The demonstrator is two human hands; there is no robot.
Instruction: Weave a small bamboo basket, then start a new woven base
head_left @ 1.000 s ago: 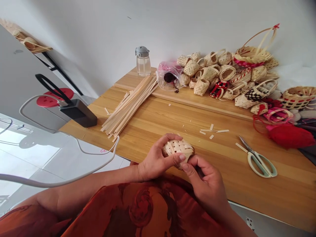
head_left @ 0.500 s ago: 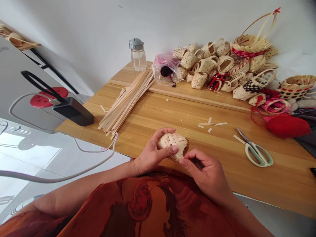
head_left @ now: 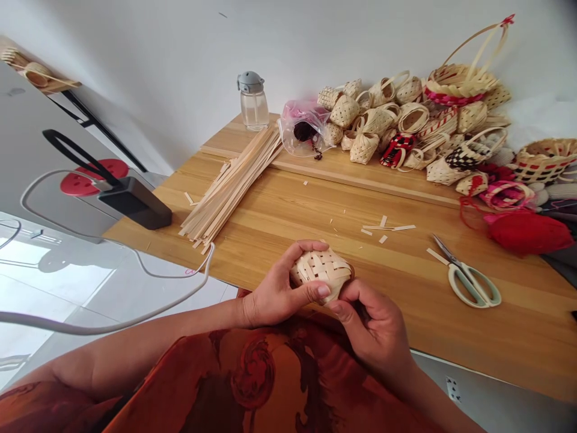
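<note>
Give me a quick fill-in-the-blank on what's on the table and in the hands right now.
1. Both hands, left hand and right hand, hold a small woven ____ at the table's near edge.
2. The scissors lie on the table to the ____ of the hands.
3. The bundle of strips lies between the black box and the ____ bag.
4. The jar with the grey lid stands next to the ____.

Missing words: basket; right; plastic; wall

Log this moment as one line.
left hand: grips small woven basket | right hand: fingers at its edge | scissors: on table, untouched
</note>
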